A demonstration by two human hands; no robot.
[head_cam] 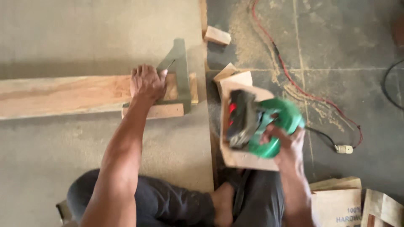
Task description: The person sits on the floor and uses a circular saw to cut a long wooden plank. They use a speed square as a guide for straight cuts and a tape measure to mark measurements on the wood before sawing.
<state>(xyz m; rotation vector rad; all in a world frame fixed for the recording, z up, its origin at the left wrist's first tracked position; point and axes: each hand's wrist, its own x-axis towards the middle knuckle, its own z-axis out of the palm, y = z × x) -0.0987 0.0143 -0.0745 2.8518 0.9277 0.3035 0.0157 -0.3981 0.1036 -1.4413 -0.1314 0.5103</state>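
Note:
My left hand [146,82] presses down on a long wooden plank [63,96] that lies across a grey board on the floor, and it holds a pencil against a grey metal try square [180,67] set over the plank's right end. My right hand [285,145] grips a green and black circular saw [263,124] and holds it above a flat piece of plywood [240,157] at the right. The saw is blurred by motion.
A red cable [294,80] and a black cord with a white plug [344,149] run over the dusty tiled floor at the right. Small wood offcuts [217,35] lie near the board's edge. Cardboard pieces [336,201] sit at the lower right. My bent legs fill the bottom.

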